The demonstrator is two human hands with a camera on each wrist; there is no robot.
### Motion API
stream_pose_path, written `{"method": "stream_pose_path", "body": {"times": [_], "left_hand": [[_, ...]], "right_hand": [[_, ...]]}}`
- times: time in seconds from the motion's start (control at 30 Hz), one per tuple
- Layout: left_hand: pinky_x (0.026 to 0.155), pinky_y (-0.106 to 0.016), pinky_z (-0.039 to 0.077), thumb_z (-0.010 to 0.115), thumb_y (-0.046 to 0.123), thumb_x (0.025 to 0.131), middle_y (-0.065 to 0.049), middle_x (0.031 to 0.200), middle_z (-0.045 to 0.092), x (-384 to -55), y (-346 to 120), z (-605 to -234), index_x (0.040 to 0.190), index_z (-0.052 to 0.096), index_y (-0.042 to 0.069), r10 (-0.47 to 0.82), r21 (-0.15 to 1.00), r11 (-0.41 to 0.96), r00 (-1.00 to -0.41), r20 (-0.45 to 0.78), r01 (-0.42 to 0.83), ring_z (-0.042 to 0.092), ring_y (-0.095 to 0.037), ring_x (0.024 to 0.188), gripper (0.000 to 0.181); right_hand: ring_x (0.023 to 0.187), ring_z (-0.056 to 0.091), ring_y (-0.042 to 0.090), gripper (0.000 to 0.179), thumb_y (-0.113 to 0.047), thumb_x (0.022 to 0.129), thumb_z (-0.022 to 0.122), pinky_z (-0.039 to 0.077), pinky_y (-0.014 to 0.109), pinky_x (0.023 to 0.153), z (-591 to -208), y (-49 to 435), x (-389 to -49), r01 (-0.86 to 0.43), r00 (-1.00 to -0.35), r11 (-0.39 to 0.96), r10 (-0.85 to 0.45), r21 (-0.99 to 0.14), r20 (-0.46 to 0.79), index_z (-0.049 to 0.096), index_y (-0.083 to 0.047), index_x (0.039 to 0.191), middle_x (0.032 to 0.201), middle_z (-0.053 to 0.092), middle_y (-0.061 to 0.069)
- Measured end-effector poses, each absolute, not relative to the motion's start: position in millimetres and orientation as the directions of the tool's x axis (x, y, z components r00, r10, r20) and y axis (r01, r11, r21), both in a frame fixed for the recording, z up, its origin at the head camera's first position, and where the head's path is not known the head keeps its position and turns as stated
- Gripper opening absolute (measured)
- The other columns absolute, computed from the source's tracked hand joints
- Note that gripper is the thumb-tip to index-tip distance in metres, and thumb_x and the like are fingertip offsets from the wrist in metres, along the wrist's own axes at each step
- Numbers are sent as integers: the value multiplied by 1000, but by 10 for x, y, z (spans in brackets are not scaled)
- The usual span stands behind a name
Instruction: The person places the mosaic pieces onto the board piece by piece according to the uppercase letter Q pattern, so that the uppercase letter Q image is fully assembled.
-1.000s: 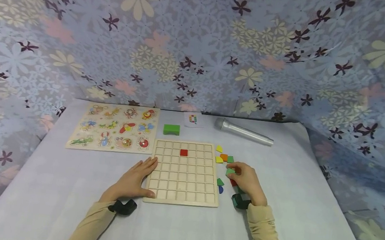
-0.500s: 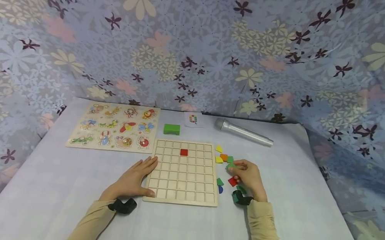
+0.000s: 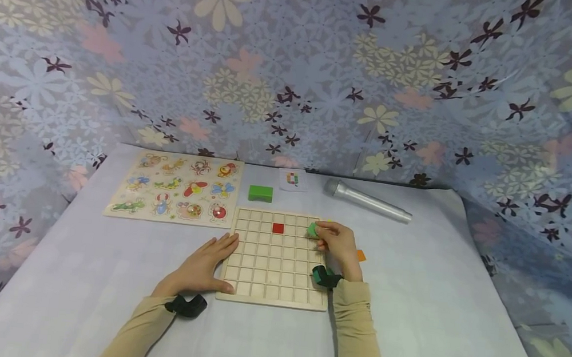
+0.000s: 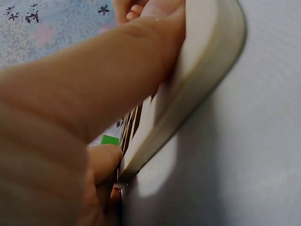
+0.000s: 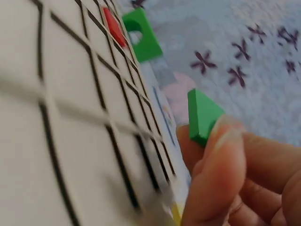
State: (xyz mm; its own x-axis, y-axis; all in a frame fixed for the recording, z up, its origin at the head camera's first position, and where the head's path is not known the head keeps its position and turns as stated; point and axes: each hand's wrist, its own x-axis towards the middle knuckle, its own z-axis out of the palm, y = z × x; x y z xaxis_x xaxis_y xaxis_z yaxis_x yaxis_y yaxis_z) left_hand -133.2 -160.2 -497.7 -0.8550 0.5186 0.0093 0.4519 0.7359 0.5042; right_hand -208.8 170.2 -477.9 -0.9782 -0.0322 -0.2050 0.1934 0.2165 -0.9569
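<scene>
Over the upper right squares of a wooden grid board, my right hand pinches a small green tile between thumb and fingers. The right wrist view shows the tile raised off the grid, one corner pointing up. A red square tile sits in a cell near the board's top. My left hand rests along the board's left edge with fingers extended; its thumb lies on the front corner. My right hand and wrist hide most of the loose tiles beside the board, though an orange tile shows.
Behind the board stand a green notched block and a small card with a coloured pattern. A silver microphone lies at the back right. An insect picture puzzle board lies at the back left.
My right hand has picked up the green tile from the loose tiles and carried it left over the board. My left hand has stayed at the board's edge.
</scene>
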Motion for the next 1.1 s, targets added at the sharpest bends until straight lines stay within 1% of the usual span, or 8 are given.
{"method": "stream_pose_path", "body": {"times": [0.2,0.33,0.5,0.63,0.77,0.93,1.03,1.1], "left_hand": [[122,-52,18,80,53,68,-15,160,26,-1336,-1594,-4986,149,30,-3,520,503,735,-854,13,456,22,-35,148,110],[121,-53,19,80,53,68,-16,159,26,-1332,-1603,-4989,149,30,-3,523,499,735,-852,11,458,23,-35,148,110],[122,-53,18,80,52,68,-15,160,26,-1330,-1598,-4981,149,30,-2,520,511,732,-854,8,450,22,-35,148,110],[122,-52,18,80,52,69,-15,160,26,-1330,-1587,-4965,149,30,-2,517,516,732,-856,6,446,22,-34,149,109],[122,-52,18,81,51,68,-16,159,26,-1323,-1583,-4954,149,31,-3,516,513,734,-856,4,445,22,-35,148,109],[122,-52,19,81,51,68,-16,159,27,-1321,-1584,-4951,149,31,-3,516,508,736,-856,4,447,23,-35,148,110],[122,-52,18,81,51,68,-16,159,26,-1325,-1585,-4963,149,30,-3,517,511,735,-856,3,446,22,-35,148,110],[122,-52,18,81,51,68,-16,159,26,-1319,-1597,-4978,149,30,-3,515,511,736,-857,4,444,22,-35,148,110]], "right_hand": [[52,57,8,23,-8,92,65,53,19,51,-4801,1452,-2061,161,-980,242,-75,-957,-184,66,6,110,72,65,4],[54,56,10,14,-9,89,68,51,20,50,-4824,1356,-2039,94,-989,333,-78,-938,-127,71,0,99,71,66,5],[74,65,15,9,-18,86,72,51,24,65,-4840,1283,-2030,-13,-995,535,-87,-845,-41,76,-11,92,85,73,4],[85,66,20,11,-22,87,72,50,30,72,-4841,1251,-2032,-18,-994,614,-97,-789,-53,76,-13,92,94,74,6],[82,66,19,9,-21,87,72,50,28,70,-4833,1238,-2023,-13,-993,638,-96,-770,-63,75,-13,91,91,74,5],[81,65,18,10,-19,86,72,49,30,73,-4829,1245,-2008,-21,-995,638,-87,-770,-45,74,-14,94,86,72,3],[82,64,19,13,-16,86,72,49,29,73,-4834,1284,-1995,-30,-995,585,-99,-811,-34,73,-12,99,87,70,5],[81,63,18,17,-14,87,70,50,26,67,-4818,1320,-1980,-28,-993,529,-112,-848,-37,72,-9,103,91,69,8]]}}
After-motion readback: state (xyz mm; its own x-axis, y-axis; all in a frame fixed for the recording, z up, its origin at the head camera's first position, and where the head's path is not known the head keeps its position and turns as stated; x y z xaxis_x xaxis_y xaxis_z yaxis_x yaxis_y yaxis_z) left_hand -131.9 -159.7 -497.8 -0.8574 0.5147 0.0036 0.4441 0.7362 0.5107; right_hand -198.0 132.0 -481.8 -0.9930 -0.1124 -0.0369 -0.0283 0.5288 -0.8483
